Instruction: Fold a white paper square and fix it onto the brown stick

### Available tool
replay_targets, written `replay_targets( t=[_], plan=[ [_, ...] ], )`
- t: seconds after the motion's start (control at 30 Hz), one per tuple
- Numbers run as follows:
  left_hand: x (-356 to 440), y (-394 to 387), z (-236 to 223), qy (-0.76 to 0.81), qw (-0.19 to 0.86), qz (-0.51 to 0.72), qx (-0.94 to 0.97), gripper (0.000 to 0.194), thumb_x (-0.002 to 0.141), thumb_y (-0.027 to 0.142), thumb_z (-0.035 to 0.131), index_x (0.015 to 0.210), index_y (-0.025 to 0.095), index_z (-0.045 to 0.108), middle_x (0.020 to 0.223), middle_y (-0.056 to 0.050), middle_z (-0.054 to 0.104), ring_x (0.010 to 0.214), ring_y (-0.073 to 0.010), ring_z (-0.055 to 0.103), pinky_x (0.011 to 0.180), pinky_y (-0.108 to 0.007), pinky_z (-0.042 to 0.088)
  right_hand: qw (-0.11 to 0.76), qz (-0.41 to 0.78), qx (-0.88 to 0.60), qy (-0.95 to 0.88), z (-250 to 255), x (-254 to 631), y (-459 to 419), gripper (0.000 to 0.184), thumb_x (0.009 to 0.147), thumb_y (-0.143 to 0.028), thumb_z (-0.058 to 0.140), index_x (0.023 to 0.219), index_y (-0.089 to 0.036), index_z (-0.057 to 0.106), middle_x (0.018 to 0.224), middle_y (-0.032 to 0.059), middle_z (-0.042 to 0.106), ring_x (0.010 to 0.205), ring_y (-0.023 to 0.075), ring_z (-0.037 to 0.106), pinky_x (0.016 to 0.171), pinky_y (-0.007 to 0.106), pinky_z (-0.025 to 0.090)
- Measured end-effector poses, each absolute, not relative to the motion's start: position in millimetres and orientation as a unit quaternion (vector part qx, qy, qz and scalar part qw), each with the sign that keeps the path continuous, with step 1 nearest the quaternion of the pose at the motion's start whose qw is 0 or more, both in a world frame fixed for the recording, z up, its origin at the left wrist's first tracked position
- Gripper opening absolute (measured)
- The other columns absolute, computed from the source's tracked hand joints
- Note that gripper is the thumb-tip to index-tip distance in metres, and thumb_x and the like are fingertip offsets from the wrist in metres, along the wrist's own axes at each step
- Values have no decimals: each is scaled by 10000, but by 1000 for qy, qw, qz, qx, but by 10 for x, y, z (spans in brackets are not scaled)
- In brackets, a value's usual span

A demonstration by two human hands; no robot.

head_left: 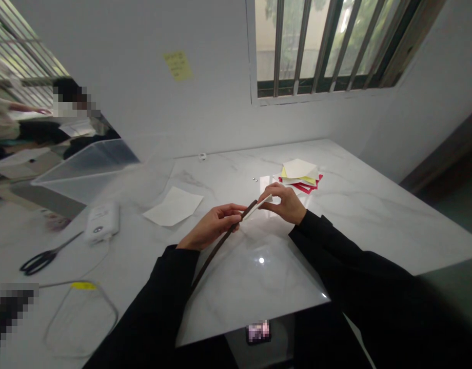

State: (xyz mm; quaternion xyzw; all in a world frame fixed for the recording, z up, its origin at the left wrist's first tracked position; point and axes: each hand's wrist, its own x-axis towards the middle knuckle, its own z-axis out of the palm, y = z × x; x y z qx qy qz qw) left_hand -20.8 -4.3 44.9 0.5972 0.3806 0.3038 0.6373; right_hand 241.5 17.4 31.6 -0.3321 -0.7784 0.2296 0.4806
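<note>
My left hand [216, 224] is closed around a long, thin dark brown strip [214, 252], which slants from near the table's front edge up towards my right hand. My right hand [284, 202] pinches a narrow white piece [255, 207], which looks like folded paper, along the strip's upper end. The fingers of both hands almost meet there. Whether the white piece is attached to the strip, I cannot tell. Beyond my right hand lies a stack of white, yellow and red paper [300, 173]. A white sheet [173, 206] rests left of my left hand.
Scissors [47, 258], a white box-shaped device [101, 222] and a cable with a yellow tag [84, 285] lie on the left. Small shiny bits [255, 179] sit beyond my hands. A clear plastic bin [93, 166] stands far left. A phone [258, 332] is below the front edge.
</note>
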Motion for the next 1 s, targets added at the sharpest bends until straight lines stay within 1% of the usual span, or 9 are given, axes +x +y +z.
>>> replay_targets(
  t=[0.07, 0.17, 0.23, 0.3, 0.4, 0.5, 0.73, 0.87, 1.0],
  plan=[
    [-207, -37, 432, 383, 641, 304, 592, 352, 811, 347, 814, 1117, 186, 750, 876, -31, 677, 706, -117, 564, 660, -255, 432, 478, 259, -342, -766, 296, 2418, 188, 129, 831, -346, 819, 888, -233, 797, 892, 38, 764, 939, 211, 658, 898, 372, 521],
    [-198, -31, 401, 385, 650, 313, 576, 319, 786, 340, 836, 1047, 181, 745, 899, -31, 687, 700, -111, 569, 660, -252, 437, 456, 368, -345, -734, 252, 2413, 218, 243, 814, -394, 805, 948, -192, 792, 946, 53, 772, 900, 213, 691, 867, 374, 549],
    [-189, -30, 388, 386, 656, 319, 565, 310, 768, 335, 851, 1010, 178, 739, 900, -28, 691, 693, -107, 568, 657, -248, 439, 444, 436, -342, -704, 225, 2405, 235, 340, 794, -415, 808, 1031, -175, 768, 1013, 64, 769, 923, 222, 704, 852, 375, 564],
    [-179, -34, 385, 385, 661, 321, 559, 311, 756, 329, 861, 993, 172, 736, 895, -27, 693, 692, -106, 569, 657, -246, 441, 446, 471, -340, -681, 208, 2396, 246, 422, 760, -418, 832, 1088, -173, 732, 1074, 73, 755, 980, 232, 702, 856, 375, 573],
    [-165, -43, 390, 380, 669, 324, 551, 325, 745, 321, 867, 997, 162, 740, 911, -39, 703, 695, -109, 573, 664, -253, 447, 453, 506, -316, -663, 200, 2381, 249, 459, 728, -396, 858, 1094, -175, 693, 1105, 76, 741, 1024, 230, 694, 883, 371, 578],
    [-147, -48, 381, 374, 673, 328, 547, 329, 745, 312, 863, 1011, 156, 749, 926, -53, 715, 681, -112, 564, 665, -268, 449, 457, 539, -296, -642, 193, 2363, 248, 456, 719, -370, 863, 1086, -172, 678, 1089, 68, 746, 1006, 219, 700, 915, 378, 578],
    [-167, -17, 323, 384, 665, 317, 556, 376, 754, 320, 859, 1092, 178, 773, 1004, -86, 740, 753, -146, 612, 719, -295, 471, 460, 586, -305, -594, 135, 2370, 292, 499, 702, -344, 867, 1110, -172, 636, 1061, 71, 754, 985, 236, 720, 883, 393, 608],
    [-211, -5, 341, 395, 643, 283, 592, 394, 788, 350, 833, 1145, 189, 783, 1007, -91, 748, 771, -160, 621, 711, -293, 466, 471, 592, -328, -565, 97, 2433, 347, 582, 691, -315, 871, 1189, -190, 596, 1033, 60, 759, 948, 237, 734, 848, 389, 622],
    [-211, 9, 322, 406, 648, 285, 578, 390, 775, 343, 845, 1124, 178, 791, 1021, -103, 760, 815, -182, 645, 736, -302, 488, 467, 605, -346, -544, 69, 2481, 379, 770, 706, -331, 872, 1378, -224, 511, 1035, 57, 761, 921, 226, 731, 807, 370, 623]
  ],
)
